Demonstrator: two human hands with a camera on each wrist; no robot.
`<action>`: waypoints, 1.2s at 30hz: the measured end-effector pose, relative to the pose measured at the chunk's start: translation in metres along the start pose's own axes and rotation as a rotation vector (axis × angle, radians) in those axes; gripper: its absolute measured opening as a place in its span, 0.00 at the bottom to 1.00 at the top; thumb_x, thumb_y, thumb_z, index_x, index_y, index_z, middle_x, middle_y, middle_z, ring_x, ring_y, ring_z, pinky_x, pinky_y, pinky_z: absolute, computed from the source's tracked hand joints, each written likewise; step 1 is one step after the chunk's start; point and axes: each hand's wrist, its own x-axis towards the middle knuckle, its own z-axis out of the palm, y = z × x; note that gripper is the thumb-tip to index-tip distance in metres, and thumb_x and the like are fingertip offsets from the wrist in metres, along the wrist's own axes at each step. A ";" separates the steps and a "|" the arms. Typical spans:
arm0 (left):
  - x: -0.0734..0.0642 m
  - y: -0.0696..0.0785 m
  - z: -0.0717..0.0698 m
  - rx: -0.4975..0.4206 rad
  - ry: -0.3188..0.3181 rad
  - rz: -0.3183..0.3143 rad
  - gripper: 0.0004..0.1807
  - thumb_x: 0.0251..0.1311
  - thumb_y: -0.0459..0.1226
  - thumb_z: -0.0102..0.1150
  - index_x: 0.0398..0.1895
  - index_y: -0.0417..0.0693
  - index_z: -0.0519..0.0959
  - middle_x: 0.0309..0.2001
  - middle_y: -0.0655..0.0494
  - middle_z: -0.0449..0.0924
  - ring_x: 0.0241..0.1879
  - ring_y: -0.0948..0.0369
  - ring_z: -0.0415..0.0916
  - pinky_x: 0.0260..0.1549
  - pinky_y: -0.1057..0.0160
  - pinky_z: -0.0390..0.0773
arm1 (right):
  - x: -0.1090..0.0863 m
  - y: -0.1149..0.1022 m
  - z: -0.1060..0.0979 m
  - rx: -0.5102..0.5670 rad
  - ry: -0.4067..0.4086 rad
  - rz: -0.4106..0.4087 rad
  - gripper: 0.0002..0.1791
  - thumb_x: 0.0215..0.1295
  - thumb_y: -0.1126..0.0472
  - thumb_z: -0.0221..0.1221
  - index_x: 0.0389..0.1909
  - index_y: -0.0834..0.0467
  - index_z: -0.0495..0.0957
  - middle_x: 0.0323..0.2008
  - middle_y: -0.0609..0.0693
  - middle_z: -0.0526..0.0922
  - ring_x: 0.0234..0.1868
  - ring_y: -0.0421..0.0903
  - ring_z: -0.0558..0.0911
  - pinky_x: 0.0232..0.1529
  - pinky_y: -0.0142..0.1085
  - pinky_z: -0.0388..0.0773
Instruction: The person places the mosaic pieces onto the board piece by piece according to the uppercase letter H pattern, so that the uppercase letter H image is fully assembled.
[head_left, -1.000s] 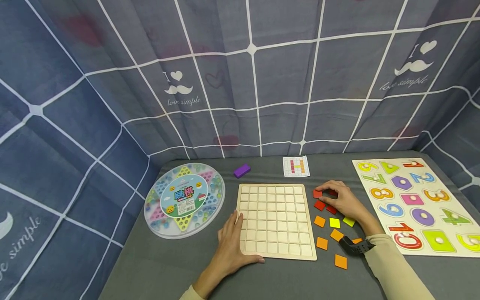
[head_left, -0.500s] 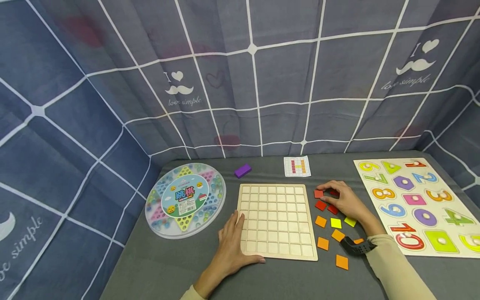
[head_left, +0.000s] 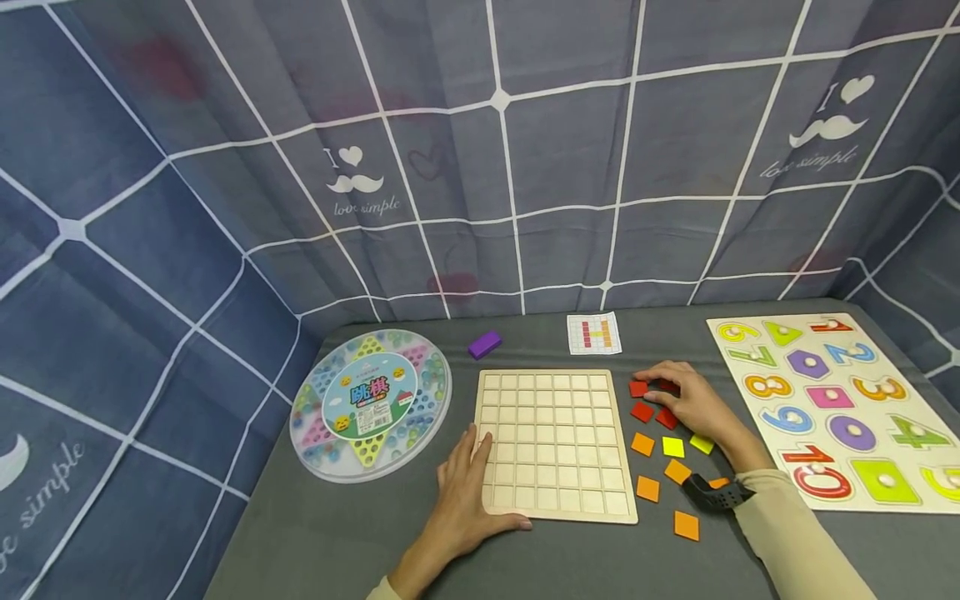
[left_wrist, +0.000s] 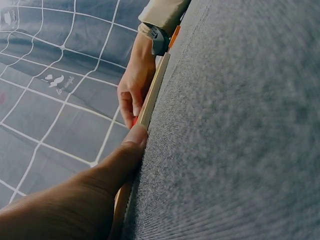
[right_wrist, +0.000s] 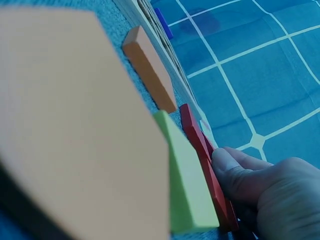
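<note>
A square wooden grid board (head_left: 555, 443) lies in the middle of the table. My left hand (head_left: 463, 496) rests at its near left corner, fingers along the left edge and thumb (left_wrist: 136, 136) at the near edge. Beyond the board's right side, my right hand (head_left: 686, 400) pinches a small red square tile (head_left: 638, 389) between thumb and finger, low at the table. Other red tiles (head_left: 642, 412) lie around and under that hand, one partly hidden by it. In the right wrist view its thumb (right_wrist: 225, 162) is right at the red tiles.
Orange tiles (head_left: 648, 489) and yellow-green tiles (head_left: 672, 447) lie between board and right forearm. A pattern card (head_left: 593, 333) and a purple block (head_left: 484, 344) sit behind the board. A round Chinese checkers box (head_left: 371, 406) is left, a number puzzle board (head_left: 832, 414) right.
</note>
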 end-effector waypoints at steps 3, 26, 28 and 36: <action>0.000 0.000 0.000 0.010 0.006 0.008 0.69 0.28 0.67 0.75 0.74 0.41 0.59 0.75 0.37 0.51 0.72 0.41 0.53 0.55 0.42 0.60 | 0.000 -0.001 0.000 0.002 -0.004 0.008 0.15 0.62 0.64 0.65 0.50 0.54 0.82 0.50 0.56 0.81 0.56 0.58 0.71 0.57 0.58 0.63; 0.002 0.001 -0.004 -0.012 -0.022 0.002 0.69 0.29 0.64 0.76 0.75 0.40 0.57 0.76 0.37 0.48 0.73 0.41 0.51 0.57 0.40 0.59 | 0.004 -0.018 -0.005 0.075 0.104 -0.026 0.18 0.57 0.66 0.68 0.50 0.57 0.82 0.48 0.56 0.82 0.56 0.56 0.68 0.58 0.65 0.46; 0.002 0.001 -0.005 -0.017 -0.022 0.001 0.69 0.29 0.64 0.77 0.75 0.40 0.57 0.76 0.37 0.48 0.73 0.41 0.51 0.57 0.40 0.59 | 0.005 -0.022 -0.004 0.073 0.104 -0.038 0.19 0.57 0.66 0.69 0.50 0.57 0.82 0.47 0.56 0.83 0.57 0.59 0.68 0.57 0.66 0.45; 0.001 0.000 -0.004 -0.012 -0.029 -0.002 0.69 0.30 0.64 0.76 0.75 0.40 0.57 0.76 0.37 0.48 0.73 0.41 0.51 0.57 0.41 0.59 | 0.007 -0.037 -0.001 0.078 0.087 -0.061 0.17 0.58 0.65 0.68 0.50 0.57 0.82 0.46 0.54 0.83 0.55 0.59 0.69 0.59 0.67 0.47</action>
